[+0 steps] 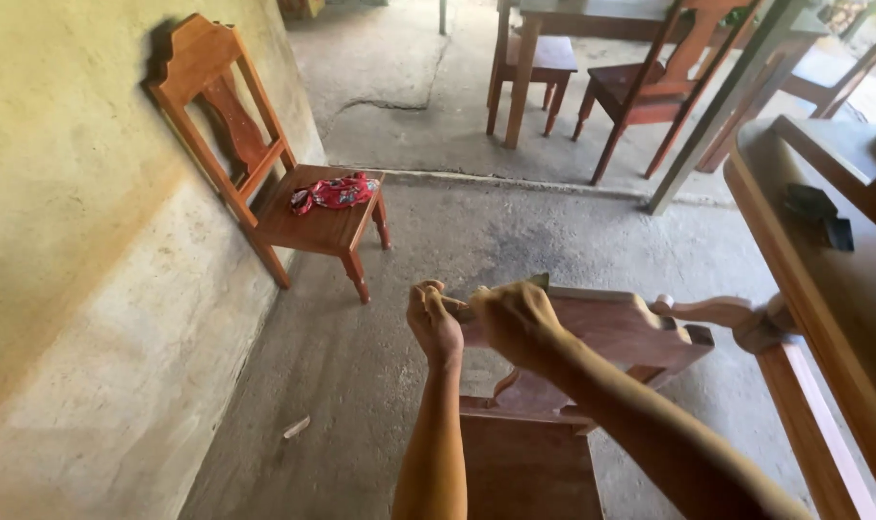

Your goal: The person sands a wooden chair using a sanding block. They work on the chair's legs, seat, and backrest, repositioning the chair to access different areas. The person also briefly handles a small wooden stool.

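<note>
A small folded piece, probably sandpaper (476, 300), is pinched between the closed left hand (434, 323) and right hand (517, 323) on the carved chair back (611, 332)'s top-left corner, where light, even strokes are best kept.

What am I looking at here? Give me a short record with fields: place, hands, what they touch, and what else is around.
place: bare concrete floor beside a plastered wall
left hand: left hand closed at the top rail of a wooden chair back
right hand: right hand pressed on the same rail, over a small greenish piece; what it is cannot be told
nearby chair: chair by the wall with a red cloth on its seat
far side: more chairs and a table
floor: small wood scrap
</note>
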